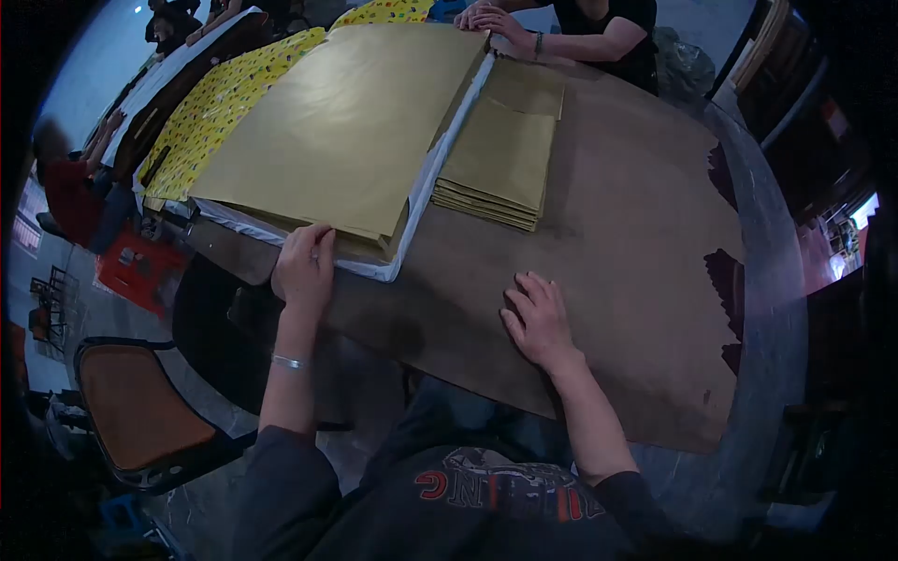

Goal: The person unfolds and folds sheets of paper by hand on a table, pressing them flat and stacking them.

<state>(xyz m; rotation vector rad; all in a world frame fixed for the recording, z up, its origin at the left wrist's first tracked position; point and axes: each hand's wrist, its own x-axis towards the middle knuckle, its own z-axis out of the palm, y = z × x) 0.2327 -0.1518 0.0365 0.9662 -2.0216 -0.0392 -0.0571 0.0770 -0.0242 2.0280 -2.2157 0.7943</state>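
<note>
A large stack of gold-brown paper sheets (346, 122) lies on white wrapping (374, 271) at the upper left of the table. My left hand (305, 266) is at the stack's near edge, its thumb and fingers closed around the edge of the paper. My right hand (538, 318) rests palm down on the brown table covering (636, 280), fingers spread, holding nothing. Beyond it, right beside the large stack, sits a smaller pile of folded gold-brown paper (496, 159).
Across the table a person's hands (500, 23) touch the far corner of the large stack. Yellow patterned paper (234, 103) lies to its left. A brown-seated chair (140, 407) and a red stool (140, 266) stand at the left, near a seated person (70, 192).
</note>
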